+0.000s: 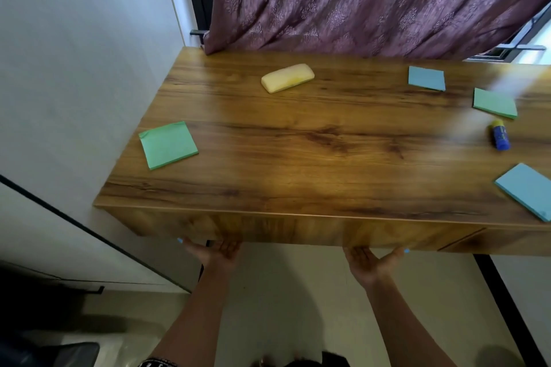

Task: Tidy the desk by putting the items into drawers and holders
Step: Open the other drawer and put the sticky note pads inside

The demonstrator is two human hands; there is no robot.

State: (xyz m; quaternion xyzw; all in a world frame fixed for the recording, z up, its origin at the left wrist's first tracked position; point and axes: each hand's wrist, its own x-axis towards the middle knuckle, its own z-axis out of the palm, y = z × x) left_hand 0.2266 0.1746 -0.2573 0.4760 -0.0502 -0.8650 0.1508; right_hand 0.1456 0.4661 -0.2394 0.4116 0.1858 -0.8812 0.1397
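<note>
On the wooden desk (298, 134) lie a green sticky-note pad (168, 145) at the left, a pale yellow case (287, 77) at the back, a blue pad (426, 78), a green pad (495, 103), a blue glue stick (500, 138) and another blue pad (526, 189) at the right edge. The drawer front (298, 231) runs under the desk's near edge. My left hand (216, 250) and my right hand (371, 259) are palm-up beneath it, fingers hooked under its bottom edge and hidden there.
A purple patterned curtain (372, 0) hangs behind the desk and touches its back edge. A white wall (74, 68) adjoins the desk's left side. A second drawer front (507, 243) sits at the right. Pale floor lies below.
</note>
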